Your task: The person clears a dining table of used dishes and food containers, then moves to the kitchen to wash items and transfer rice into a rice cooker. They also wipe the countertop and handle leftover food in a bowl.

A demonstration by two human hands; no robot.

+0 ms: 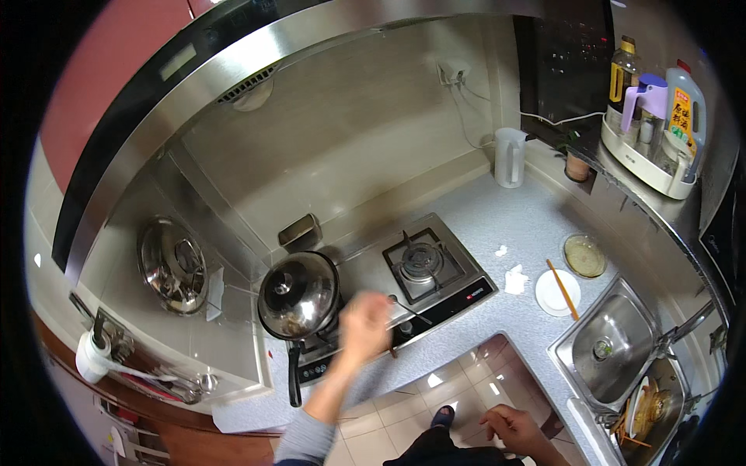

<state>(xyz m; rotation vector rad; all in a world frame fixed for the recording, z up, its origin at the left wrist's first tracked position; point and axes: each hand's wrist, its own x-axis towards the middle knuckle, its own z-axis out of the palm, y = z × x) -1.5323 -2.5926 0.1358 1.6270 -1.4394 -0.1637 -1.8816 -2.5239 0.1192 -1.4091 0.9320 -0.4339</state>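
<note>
My left hand [366, 320] is over the front of the gas stove [361, 271], blurred, with its fingers curled. A thin dark rod [412, 310] shows just right of it; I cannot tell whether the hand holds it. To the left, a wok [295, 373] sits on the left burner, its long black handle pointing toward me. A domed metal lid [309, 297] with a dark glass part covers the wok. The right burner [421, 260] has nothing on it and shows no flame. Low by my body, my right hand [514, 428] hangs loosely bent and holds nothing.
A white plate [548, 294] with chopsticks [562, 289], a glass dish [584, 256] and crumpled tissue [516, 279] lie right of the stove. Beyond are a double sink [606, 373] and a pitcher [510, 160]. The range hood [250, 49] overhangs; a lid [173, 265] hangs left.
</note>
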